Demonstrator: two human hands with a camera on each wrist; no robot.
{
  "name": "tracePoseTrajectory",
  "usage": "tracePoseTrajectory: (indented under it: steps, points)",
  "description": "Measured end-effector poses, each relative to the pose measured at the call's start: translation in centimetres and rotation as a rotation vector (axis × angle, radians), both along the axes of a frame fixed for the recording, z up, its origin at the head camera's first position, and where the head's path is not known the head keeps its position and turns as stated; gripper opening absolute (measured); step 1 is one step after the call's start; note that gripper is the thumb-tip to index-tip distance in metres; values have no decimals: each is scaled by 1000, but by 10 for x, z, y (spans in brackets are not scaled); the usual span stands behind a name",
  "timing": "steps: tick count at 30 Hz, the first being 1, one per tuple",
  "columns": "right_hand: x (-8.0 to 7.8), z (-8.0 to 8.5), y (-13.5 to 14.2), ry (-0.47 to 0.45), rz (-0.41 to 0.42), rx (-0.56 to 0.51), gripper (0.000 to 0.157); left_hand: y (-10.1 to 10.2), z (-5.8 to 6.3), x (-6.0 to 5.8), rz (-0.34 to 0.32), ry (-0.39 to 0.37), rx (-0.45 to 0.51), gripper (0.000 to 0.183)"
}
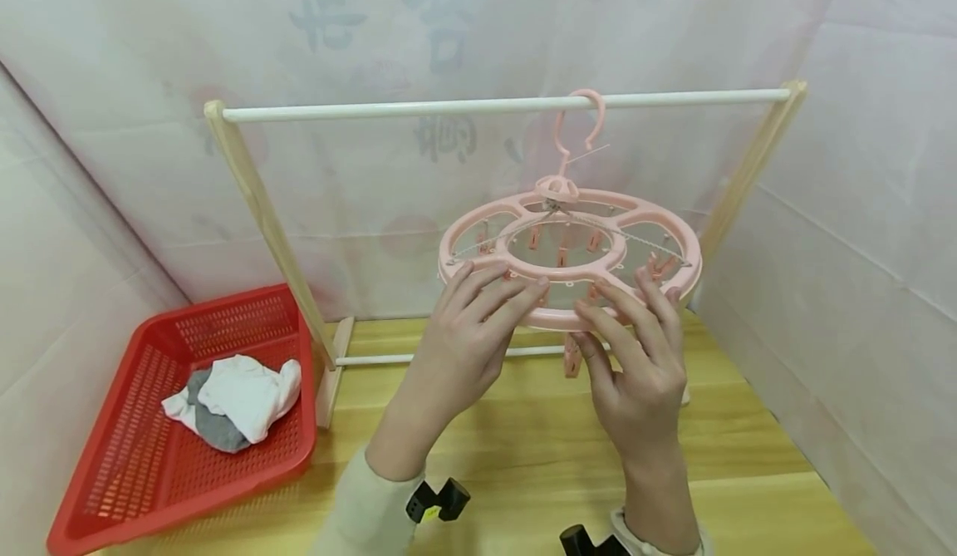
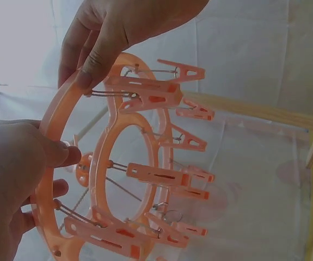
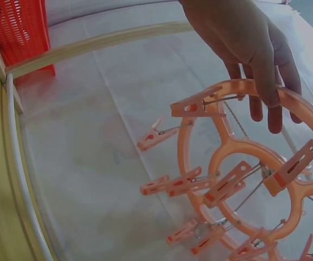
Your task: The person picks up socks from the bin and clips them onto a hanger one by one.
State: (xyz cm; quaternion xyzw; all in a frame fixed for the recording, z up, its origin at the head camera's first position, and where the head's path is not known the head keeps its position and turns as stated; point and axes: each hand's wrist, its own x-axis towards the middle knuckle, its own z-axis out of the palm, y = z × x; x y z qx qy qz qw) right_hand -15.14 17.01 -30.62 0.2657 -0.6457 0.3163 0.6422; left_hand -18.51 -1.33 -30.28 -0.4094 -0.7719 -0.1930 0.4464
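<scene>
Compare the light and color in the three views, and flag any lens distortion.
Head view: bright, fairly even light, the clip hanger pale pink; left wrist view: dimmer overall, upper-left corner washed out, the hanger looking orange; right wrist view: also dim with the hanger orange, brighter toward the upper right, and the lower white rod bowed near the left edge, probably lens distortion.

1. We see the left hand [image 1: 467, 332] and the right hand [image 1: 645, 365] gripping the near side of a pink hanger [image 1: 561, 273].
2. Its hook [image 1: 591, 93] loops over a white rod [image 1: 389, 109] between wooden posts [image 1: 257, 207] (small pegs [image 1: 571, 358] dangle beneath).
3. On the left, we find a red basket [image 1: 306, 390] holding white and grey cloths [image 1: 242, 390], on a wooden table [image 1: 523, 464].
</scene>
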Motion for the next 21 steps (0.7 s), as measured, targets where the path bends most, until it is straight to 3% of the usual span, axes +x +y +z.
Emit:
tracePoseTrajectory:
  steps: [6,10,16,19,21]
  points:
    - [-1,1,1,18,11,-1,32,-2,5,2,24,1,-16,37]
    - [-8,1,3,26,13,-15,35,-7,10,-3,41,-18,-3,34]
    - [-10,-6,3,83,28,-183,38,-17,13,-1,33,-45,-4,35]
    - [-9,-9,6,58,79,-253,37,-21,17,0,24,-48,-5,37]
    - [-10,-11,10,-7,147,-230,35,-23,20,-1,15,-49,0,38]
